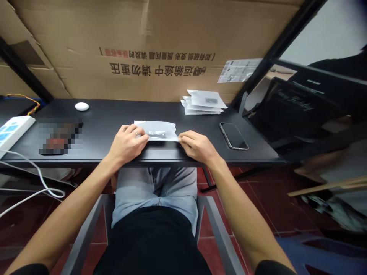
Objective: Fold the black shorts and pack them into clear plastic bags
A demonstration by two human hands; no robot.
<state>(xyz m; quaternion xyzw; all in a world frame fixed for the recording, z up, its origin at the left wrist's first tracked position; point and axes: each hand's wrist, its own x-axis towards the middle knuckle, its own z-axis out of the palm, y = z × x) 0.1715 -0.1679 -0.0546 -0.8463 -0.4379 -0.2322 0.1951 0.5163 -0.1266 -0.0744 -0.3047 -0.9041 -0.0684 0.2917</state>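
A translucent white plastic bag (163,126) lies near the front edge of the black table, between my two hands. Inside it shows a small dark item with a shiny, silvery look, too unclear to name. My left hand (130,143), with a ring on one finger, is closed on the bag's left side. The fingers of my right hand (197,145) pinch the bag's lower right corner. Behind and to the right, a stack of several similar white bags (205,102) rests on the table; the top one has a dark patch visible through it.
A smartphone (233,136) lies on the right of the table (114,110). To the left are a white oval object (82,106), a blurred-out item (60,136) and a white power strip (14,131) with cables. Cardboard (160,30) stands along the back. At right a person sits by a black chair.
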